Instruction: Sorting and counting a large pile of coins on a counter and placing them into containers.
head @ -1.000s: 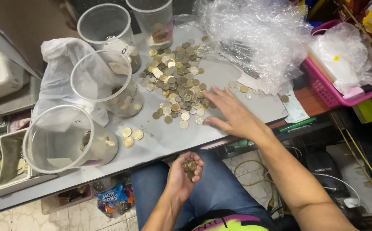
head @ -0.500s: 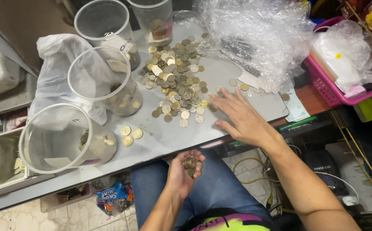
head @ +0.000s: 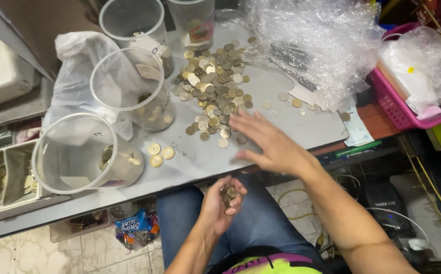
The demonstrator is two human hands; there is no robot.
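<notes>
My left hand (head: pixel 219 204) cupped around coins (head: pixel 228 193), my right hand (head: pixel 268 144) fingers spread flat, coin pile (head: pixel 213 89) at its eleven o'clock

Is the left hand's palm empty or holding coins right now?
Holding coins. The left hand is cupped palm-up below the table edge, with a small stack of coins resting in its curled fingers.

Coin pile (head: pixel 213 91) spread flat on grey table; coin handful (head: pixel 228 194) cupped below edge.
</notes>
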